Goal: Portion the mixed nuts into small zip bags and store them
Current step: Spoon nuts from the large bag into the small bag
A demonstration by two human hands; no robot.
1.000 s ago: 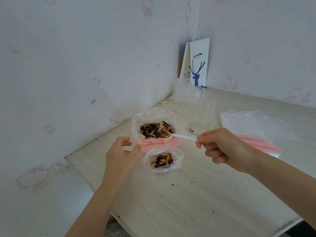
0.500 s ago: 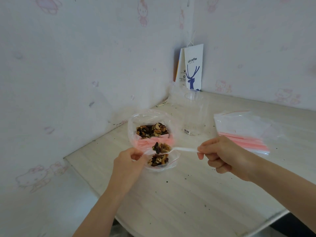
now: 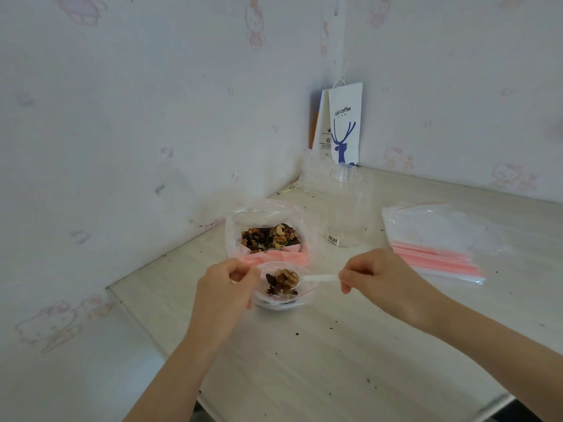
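Head view. The large open bag point(image 3: 243, 213) holding the bulk mixed nuts point(image 3: 269, 237) stands on the bench point(image 3: 304, 360) close to the wall. The small zip bag point(image 3: 307, 295) sits just in front of that large bag, on the person's side. Whether the two touch cannot be settled. The left hand point(image 3: 224, 287) is at the small bag's left rim, its fingers point(image 3: 242, 270) curled and pinching the film so that the mouth faces up and open. The right hand point(image 3: 377, 278) pinches the end of a white plastic spoon point(image 3: 320, 278) between thumb and curled fingers. The spoon's bowl is heaped with nuts and sits roughly level over the small bag's mouth. Some nuts lie in the bottom of the small bag. Assessment: the step in hand is discharging a spoonful into the small bag. The bowl should go down inside the rim before tipping, because the heap stands above the spoon's edge and loose pieces would roll onto the bench, where dark crumbs lie. The left-hand pinch should hold the mouth wide and steady, since the thin film is likely to fold inward. Filling should stop short of the zip strip so that the bag can seal. A stack of unused zip bags point(image 3: 435, 239) lies well to the right of the large bag. A clear plastic cup point(image 3: 350, 208) stands behind the large bag and to its right.
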